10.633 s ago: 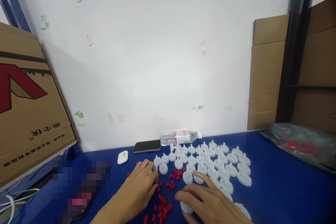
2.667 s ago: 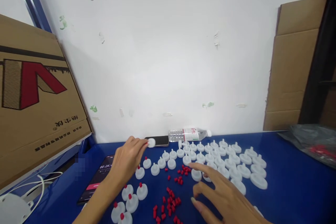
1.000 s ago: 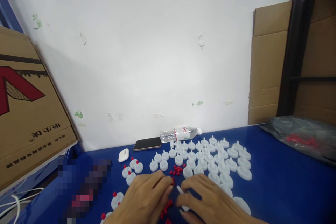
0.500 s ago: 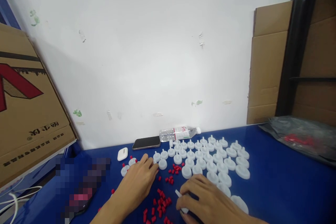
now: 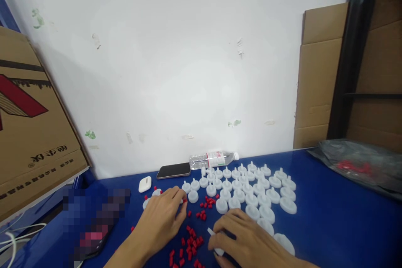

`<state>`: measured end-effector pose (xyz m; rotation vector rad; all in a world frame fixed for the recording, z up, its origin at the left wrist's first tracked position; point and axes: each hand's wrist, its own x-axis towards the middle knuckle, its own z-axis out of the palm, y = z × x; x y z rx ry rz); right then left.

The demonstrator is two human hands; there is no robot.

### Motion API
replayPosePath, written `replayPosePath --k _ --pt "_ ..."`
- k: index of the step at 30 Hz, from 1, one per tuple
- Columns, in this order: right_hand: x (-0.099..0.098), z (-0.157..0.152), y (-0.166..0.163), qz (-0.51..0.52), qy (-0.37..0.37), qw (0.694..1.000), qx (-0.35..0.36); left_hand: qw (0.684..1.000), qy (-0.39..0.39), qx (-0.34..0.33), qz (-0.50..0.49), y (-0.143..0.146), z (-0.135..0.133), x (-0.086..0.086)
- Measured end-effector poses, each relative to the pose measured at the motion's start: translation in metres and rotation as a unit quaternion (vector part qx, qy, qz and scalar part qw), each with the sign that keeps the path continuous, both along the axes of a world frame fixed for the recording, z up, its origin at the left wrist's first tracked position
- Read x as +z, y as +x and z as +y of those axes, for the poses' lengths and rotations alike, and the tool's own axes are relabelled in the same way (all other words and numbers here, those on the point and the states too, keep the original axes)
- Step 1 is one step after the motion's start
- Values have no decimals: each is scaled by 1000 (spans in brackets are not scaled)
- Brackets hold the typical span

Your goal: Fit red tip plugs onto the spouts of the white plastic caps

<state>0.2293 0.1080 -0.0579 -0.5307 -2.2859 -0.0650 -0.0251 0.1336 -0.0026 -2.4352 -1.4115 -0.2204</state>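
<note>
My left hand (image 5: 165, 213) is closed in a pinch over the left part of the pieces, with a small red cap (image 5: 184, 201) showing at its fingertips. A bit of white shows beside that cap; most of it is hidden by the fingers. My right hand (image 5: 240, 238) holds a white nozzle lid (image 5: 219, 251), tilted, its narrow spout pointing up and left. Loose red caps (image 5: 191, 243) lie scattered between the hands. Behind my right hand stand many white nozzle lids (image 5: 251, 199), spouts up. Left of my left hand, white lids (image 5: 156, 192) carry red tips and are partly covered.
Along the wall lie a clear plastic bottle (image 5: 213, 160), a phone (image 5: 173, 170) and a white earphone case (image 5: 145, 184). A plastic bag (image 5: 361, 163) with red pieces rests at the right. A printed carton (image 5: 40, 134) stands at the left, and a blurred dark object (image 5: 103, 226) lies nearby.
My left hand has shifted slightly left, and a red cap now shows at its fingertips. My right hand keeps its hold on the white nozzle lid. The view has moved a little.
</note>
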Motion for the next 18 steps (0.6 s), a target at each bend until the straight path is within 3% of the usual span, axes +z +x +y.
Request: replayPosePath --k 4,9,18 --pt "0 0 -1 9 12 1000 2 985 9 -33 -166 6 -10 3" --pt "0 1 -3 25 24 999 -4 949 -58 -98 -294 21 -26 0" --pt "0 0 -3 20 31 999 -10 891 -214 -50 -398 33 -31 7"
